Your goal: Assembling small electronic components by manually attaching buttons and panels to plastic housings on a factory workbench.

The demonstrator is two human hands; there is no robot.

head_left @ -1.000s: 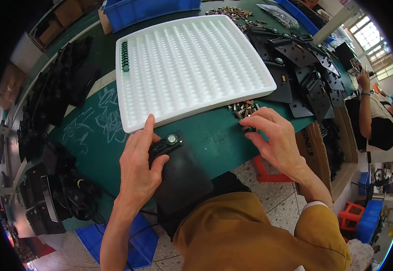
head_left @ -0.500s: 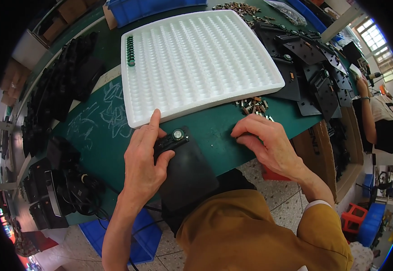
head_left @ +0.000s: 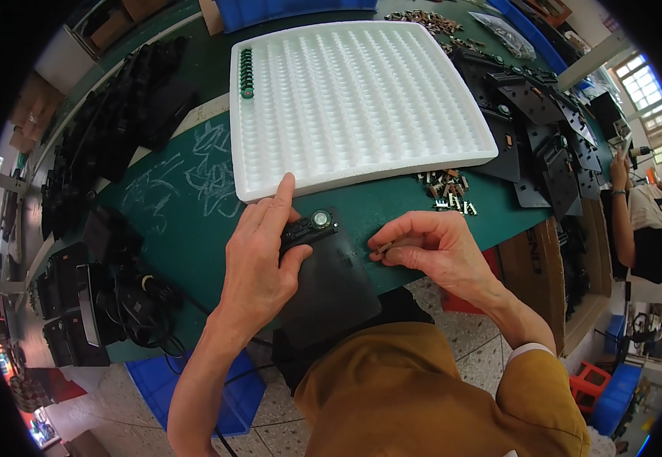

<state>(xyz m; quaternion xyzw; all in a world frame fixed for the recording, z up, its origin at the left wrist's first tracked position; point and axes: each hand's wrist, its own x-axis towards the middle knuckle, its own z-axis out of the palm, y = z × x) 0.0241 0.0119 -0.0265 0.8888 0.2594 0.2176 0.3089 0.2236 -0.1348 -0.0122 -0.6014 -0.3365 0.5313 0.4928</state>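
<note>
Small pinched part (head_left: 383, 247) partly hidden by right hand (head_left: 433, 247)
exact shape too small to tell; left hand (head_left: 261, 251) covers some of black panel (head_left: 332, 286); blue bin (head_left: 293, 11) cropped at top

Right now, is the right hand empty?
No, the right hand pinches a small brownish part between thumb and fingers, just right of the black panel.

One held black plate (head_left: 334, 282), one pinched small piece (head_left: 383, 248), one white foam tray (head_left: 361, 107), two heaps of small pieces (head_left: 447, 190)
</note>
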